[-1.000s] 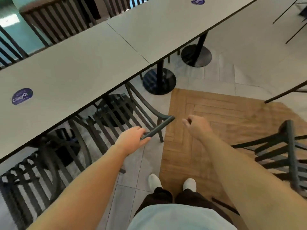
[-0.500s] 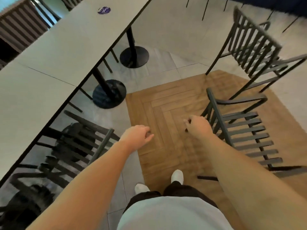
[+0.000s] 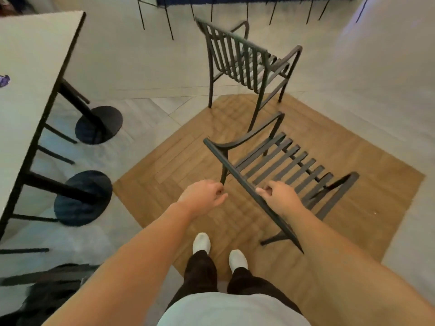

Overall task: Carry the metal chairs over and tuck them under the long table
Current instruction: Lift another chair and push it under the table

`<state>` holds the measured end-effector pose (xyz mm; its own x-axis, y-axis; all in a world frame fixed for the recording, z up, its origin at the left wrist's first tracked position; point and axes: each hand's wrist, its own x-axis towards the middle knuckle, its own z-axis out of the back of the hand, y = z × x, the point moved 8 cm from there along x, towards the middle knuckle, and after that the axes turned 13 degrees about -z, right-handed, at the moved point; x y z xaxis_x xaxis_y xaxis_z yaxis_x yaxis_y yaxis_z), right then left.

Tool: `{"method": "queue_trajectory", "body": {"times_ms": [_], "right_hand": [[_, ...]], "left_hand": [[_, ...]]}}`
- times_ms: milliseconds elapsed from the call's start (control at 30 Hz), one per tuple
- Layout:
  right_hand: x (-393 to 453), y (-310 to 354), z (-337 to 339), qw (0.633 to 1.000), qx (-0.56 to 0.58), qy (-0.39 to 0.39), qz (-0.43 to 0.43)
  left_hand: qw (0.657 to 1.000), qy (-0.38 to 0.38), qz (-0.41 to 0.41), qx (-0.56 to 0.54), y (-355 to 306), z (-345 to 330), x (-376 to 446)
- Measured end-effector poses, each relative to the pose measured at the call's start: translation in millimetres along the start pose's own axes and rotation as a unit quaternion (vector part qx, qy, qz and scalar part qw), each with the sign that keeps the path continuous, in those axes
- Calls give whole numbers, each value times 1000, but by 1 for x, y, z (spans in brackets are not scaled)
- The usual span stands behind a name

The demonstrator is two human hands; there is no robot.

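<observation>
A dark metal slatted chair (image 3: 280,165) stands on the wooden floor patch just ahead of my feet, its back rail towards me. My right hand (image 3: 281,197) is curled over that top rail and grips it. My left hand (image 3: 202,196) hovers beside the left back post with loosely curled fingers and holds nothing. A second metal chair (image 3: 244,62) stands farther off. The long pale table (image 3: 28,67) runs along the left edge. A chair tucked under the table (image 3: 49,288) shows as a dark blur at lower left.
Two round black pedestal bases (image 3: 98,124) (image 3: 82,196) hold up the table. Thin black furniture legs (image 3: 164,20) line the far side. Grey tile floor (image 3: 146,107) lies between the table and the wooden patch (image 3: 164,175).
The view has swung right, away from the table. My left hand let go of the tucked chair's back. My right hand reached the nearest loose chair and closed on its top rail.
</observation>
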<state>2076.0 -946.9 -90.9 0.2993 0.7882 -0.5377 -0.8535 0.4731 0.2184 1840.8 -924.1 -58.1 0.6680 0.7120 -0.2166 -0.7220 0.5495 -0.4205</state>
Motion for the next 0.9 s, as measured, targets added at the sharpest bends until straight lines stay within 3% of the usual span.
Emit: {"method": "queue_trajectory", "body": {"times_ms": [200, 467, 700, 900], "right_hand": [[-7, -47, -34, 991, 59, 42, -110], [-26, -70, -73, 971, 96, 61, -211], [-24, -66, -74, 964, 69, 14, -257], [-17, -69, -78, 958, 32, 18, -283]], "left_hand": [[994, 50, -88, 46, 4, -2, 70], [950, 157, -237, 128, -1, -7, 129], [913, 269, -246, 181, 8, -29, 157], [905, 295, -228, 205, 18, -40, 172]]}}
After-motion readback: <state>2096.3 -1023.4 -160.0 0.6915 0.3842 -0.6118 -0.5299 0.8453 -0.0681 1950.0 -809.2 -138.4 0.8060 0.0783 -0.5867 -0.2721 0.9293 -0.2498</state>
